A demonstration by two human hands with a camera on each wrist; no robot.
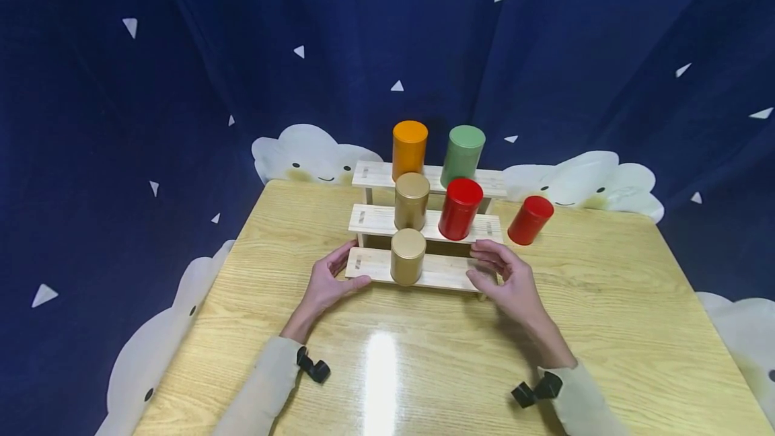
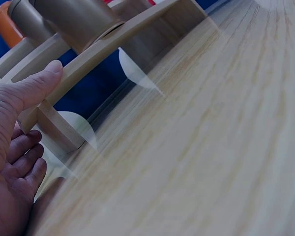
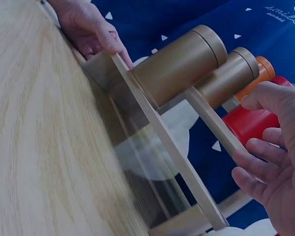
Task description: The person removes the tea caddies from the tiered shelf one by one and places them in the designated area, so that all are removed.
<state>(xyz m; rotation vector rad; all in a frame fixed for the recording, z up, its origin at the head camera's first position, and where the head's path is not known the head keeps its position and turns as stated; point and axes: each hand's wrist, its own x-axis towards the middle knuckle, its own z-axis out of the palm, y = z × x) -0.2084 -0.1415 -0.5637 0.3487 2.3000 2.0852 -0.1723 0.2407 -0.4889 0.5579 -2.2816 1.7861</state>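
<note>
Wood-grained tabletop (image 1: 460, 355) bears a stepped plank rack (image 1: 448, 272).

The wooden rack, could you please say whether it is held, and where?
The left hand appears to hold the wooden rack by its lowest board's left end; the right hand holds nothing.

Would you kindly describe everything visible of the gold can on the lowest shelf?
The gold can is a plain, smooth, slightly shiny cylinder, apparently metal, with its round lid on. It stands upright on the lowest wooden shelf, left of the middle; neither the left hand nor the right hand touches it.
</note>
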